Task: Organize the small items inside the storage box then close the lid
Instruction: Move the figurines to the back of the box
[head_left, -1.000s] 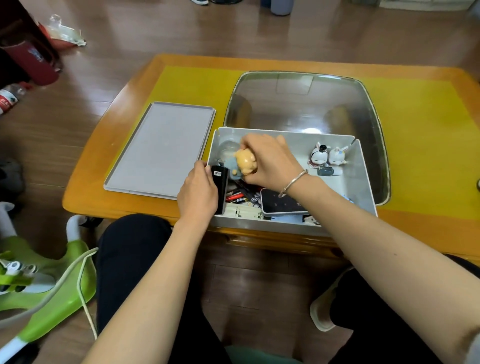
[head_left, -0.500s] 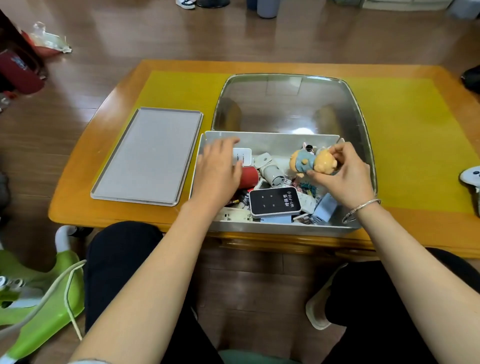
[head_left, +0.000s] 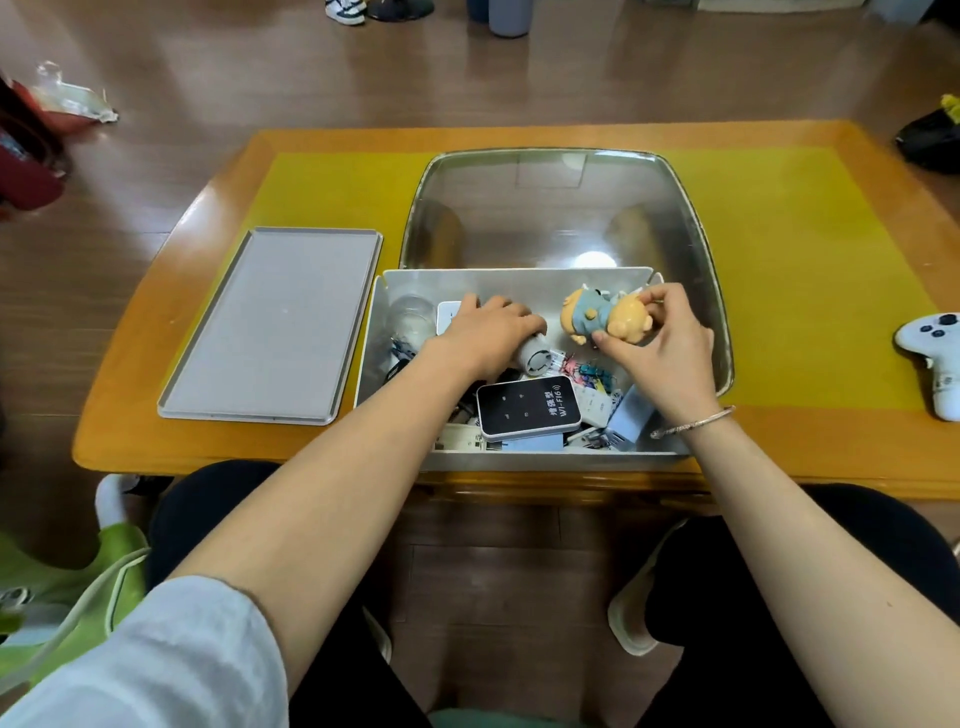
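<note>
Right hand (head_left: 662, 353) pinches toy (head_left: 602, 318) above box (head_left: 519, 460), lying sideways, head right. Left hand (head_left: 485, 335) grips cylinder (head_left: 535, 356) inside box.

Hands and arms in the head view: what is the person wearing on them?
The left hand is bare; a light grey-white sleeve is pushed up near that elbow. The right hand is bare too, with a thin silver bangle on its wrist and no sleeve visible.
</note>
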